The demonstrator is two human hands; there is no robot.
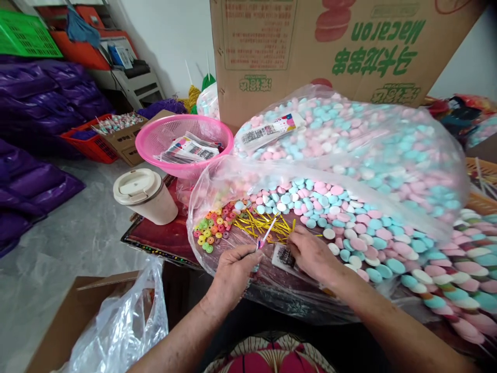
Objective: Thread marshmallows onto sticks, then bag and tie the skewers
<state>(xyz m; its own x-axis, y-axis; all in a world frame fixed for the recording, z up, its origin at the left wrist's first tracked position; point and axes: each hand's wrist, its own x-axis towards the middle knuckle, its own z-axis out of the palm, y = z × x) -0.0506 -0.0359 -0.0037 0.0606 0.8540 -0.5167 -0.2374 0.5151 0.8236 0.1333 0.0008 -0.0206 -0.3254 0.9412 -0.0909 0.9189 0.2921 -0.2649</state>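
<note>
My left hand point(237, 269) is closed around a small printed plastic wrapper point(260, 243), from which a thin white stick point(271, 228) points up and away. What is inside the wrapper is hidden by the fingers. At the right end of a loose pile of gold twist ties point(252, 224), my right hand point(310, 254) pinches with thumb and fingers; a gold end shows at the fingertips. Under that hand lies a flat printed bag point(283, 257). Ring-shaped candies point(212, 225) in several colours are left of the ties. Pink, blue and white candies point(353, 228) spread behind and to the right.
A pink basket point(145, 140) holds printed bags, with a lidded cup point(155, 202) in front. A large clear bag of candies point(349, 134) leans before a cardboard box point(298, 62). Finished-looking candy skewers point(466, 274) lie at right. Plastic-lined carton point(58, 321) stands lower left.
</note>
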